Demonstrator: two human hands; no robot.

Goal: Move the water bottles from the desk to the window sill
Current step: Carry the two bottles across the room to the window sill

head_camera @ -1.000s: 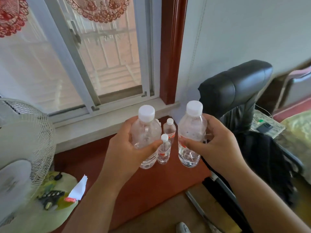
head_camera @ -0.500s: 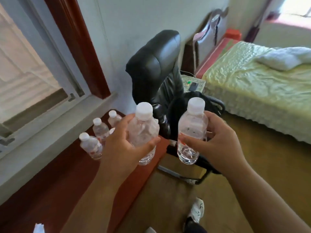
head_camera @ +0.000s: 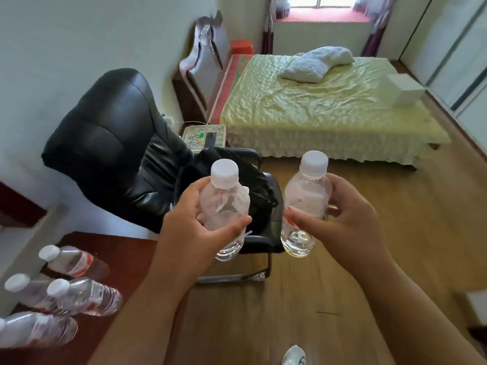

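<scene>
My left hand grips a clear water bottle with a white cap, held upright over the floor. My right hand grips a second clear bottle with a red label, also upright. Several more capped bottles stand on the dark red desk at the lower left. A grey window sill runs along the left edge beside the desk. At the far end of the room a second window sill with a red top shows under a bright window.
A black leather chair with a dark bag on its seat stands just behind the held bottles. A bed with a green cover, a pillow and a white box fills the right. Wooden floor lies below my hands.
My view has swung right, away from the near window and desk toward the bed and far window. Both hands still hold their bottles, which now hang over the floor.
</scene>
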